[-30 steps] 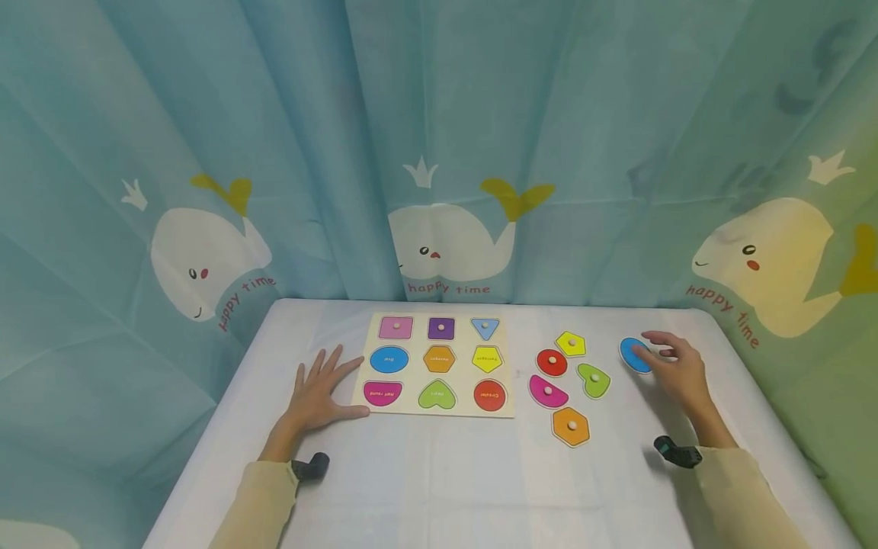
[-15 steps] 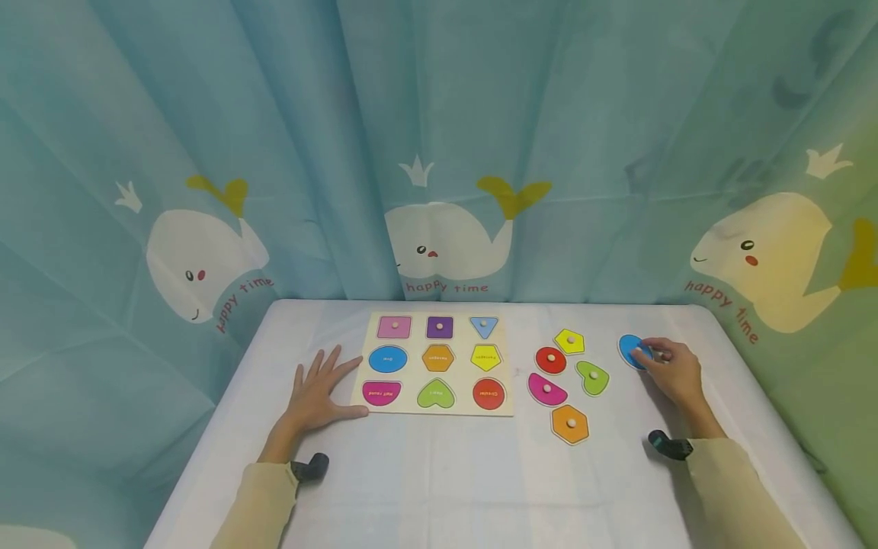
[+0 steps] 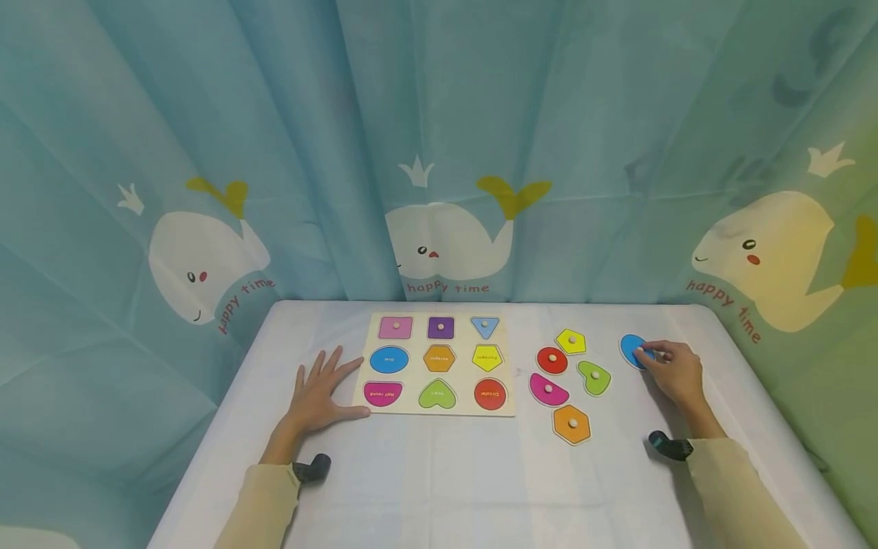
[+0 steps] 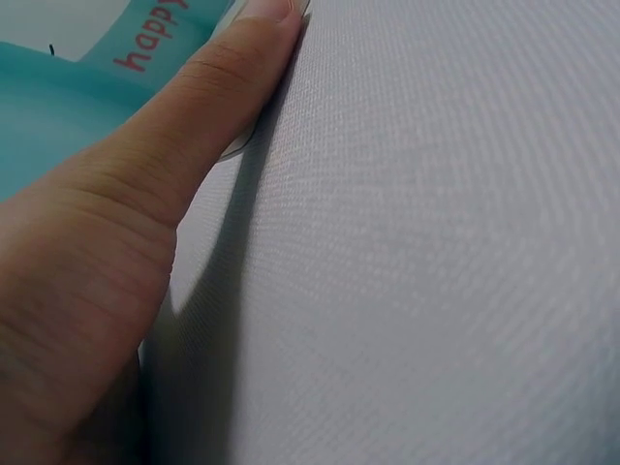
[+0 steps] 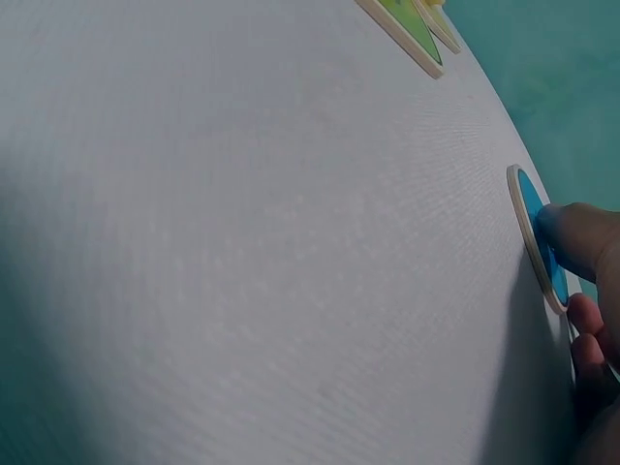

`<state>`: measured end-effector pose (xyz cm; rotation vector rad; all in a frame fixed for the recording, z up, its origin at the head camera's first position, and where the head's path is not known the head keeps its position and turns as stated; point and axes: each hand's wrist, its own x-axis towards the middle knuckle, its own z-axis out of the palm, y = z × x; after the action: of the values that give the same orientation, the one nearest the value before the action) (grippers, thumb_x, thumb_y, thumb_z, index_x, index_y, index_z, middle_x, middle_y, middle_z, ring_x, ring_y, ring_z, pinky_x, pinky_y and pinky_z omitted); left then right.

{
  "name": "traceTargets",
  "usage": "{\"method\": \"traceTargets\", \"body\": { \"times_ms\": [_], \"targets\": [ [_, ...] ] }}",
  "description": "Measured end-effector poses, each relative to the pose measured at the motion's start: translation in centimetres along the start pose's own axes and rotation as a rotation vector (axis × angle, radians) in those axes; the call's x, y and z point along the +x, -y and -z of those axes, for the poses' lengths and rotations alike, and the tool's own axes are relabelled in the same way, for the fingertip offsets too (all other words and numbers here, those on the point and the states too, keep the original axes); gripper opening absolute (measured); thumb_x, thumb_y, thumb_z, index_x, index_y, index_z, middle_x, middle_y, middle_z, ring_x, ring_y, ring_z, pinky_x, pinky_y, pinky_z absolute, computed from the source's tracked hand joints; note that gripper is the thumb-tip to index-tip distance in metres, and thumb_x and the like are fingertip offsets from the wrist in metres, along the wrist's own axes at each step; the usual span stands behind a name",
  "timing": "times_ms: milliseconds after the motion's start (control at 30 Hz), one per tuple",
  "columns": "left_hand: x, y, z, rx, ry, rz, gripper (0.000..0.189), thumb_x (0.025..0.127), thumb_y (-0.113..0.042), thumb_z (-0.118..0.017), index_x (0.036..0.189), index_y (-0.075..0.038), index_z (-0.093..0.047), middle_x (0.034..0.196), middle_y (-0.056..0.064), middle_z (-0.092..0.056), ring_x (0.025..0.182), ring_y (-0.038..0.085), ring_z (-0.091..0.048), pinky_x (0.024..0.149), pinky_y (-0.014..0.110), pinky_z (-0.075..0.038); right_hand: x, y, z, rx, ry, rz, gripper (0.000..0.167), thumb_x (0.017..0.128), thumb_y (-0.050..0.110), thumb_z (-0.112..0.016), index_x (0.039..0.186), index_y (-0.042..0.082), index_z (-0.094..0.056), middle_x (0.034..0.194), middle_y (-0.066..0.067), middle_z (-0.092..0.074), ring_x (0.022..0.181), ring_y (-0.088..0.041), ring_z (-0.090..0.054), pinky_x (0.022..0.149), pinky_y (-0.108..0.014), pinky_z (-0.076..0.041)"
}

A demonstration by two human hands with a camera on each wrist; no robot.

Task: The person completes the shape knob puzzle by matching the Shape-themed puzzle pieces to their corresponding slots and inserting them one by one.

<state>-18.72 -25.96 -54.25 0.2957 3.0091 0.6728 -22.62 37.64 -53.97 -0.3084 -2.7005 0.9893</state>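
Observation:
A blue oval puzzle piece (image 3: 630,350) lies at the right of the table, and my right hand (image 3: 677,375) pinches its small knob between thumb and fingertips. In the right wrist view the thumb presses at the middle of the oval piece (image 5: 539,232), with other fingers by its lower edge. My left hand (image 3: 317,398) is spread flat, thumb and a fingertip touching the left edge of the cream shape-puzzle board (image 3: 411,410). A pink square piece (image 3: 395,329), a purple square piece (image 3: 440,329) and a light blue triangle piece (image 3: 485,327), all knobbed, sit in the board's far row.
Between board and right hand lie several knobbed pieces: a yellow pentagon (image 3: 571,347), a red oval-looking circle (image 3: 551,366), a green heart (image 3: 588,383), a magenta half round (image 3: 542,395) and an orange hexagon (image 3: 565,433). A blue whale-print curtain (image 3: 583,114) hangs behind the white-covered table.
The right fingers have closed from hovering over the blue oval piece to pinching its knob, and that hand has shifted slightly left. The left hand stays at the board.

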Motion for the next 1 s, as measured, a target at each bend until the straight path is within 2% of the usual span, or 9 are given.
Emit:
{"method": "traceTargets", "body": {
  "times_ms": [433, 800, 1000],
  "targets": [
    [0.1, 0.1, -0.1, 0.001, -0.007, -0.004, 0.103, 0.07, -0.066, -0.083, 0.156, -0.022, -0.046, 0.17, 0.018, -0.019, 0.154, 0.05, -0.005, 0.117, 0.074, 0.006, 0.0, 0.0, -0.1, 0.003, -0.021, 0.01, 0.032, 0.097, 0.017, -0.07, 0.114, -0.01, -0.069, 0.125, -0.035, -0.056, 0.111, -0.051, -0.053, 0.091, -0.062, -0.04],
    [0.0, 0.0, -0.1, -0.002, -0.005, 0.007, 0.103, 0.069, -0.067, -0.082, 0.155, -0.022, -0.046, 0.17, 0.018, -0.019, 0.154, 0.05, -0.004, 0.117, 0.074, 0.006, 0.1, 0.6, -0.2, 0.003, -0.034, 0.005, 0.029, 0.097, 0.013, -0.068, 0.113, -0.011, -0.07, 0.123, -0.034, -0.057, 0.113, -0.053, -0.055, 0.097, -0.064, -0.042],
    [0.1, 0.2, -0.2, 0.003, -0.006, 0.001, 0.103, 0.07, -0.067, -0.082, 0.156, -0.023, -0.046, 0.17, 0.018, -0.019, 0.154, 0.05, -0.004, 0.117, 0.074, 0.006, 0.6, 1.2, -0.3, -0.003, 0.006, -0.013, 0.031, 0.099, 0.014, -0.064, 0.118, -0.01, -0.068, 0.129, -0.033, -0.053, 0.12, -0.055, -0.053, 0.101, -0.066, -0.045]
  ]
}}
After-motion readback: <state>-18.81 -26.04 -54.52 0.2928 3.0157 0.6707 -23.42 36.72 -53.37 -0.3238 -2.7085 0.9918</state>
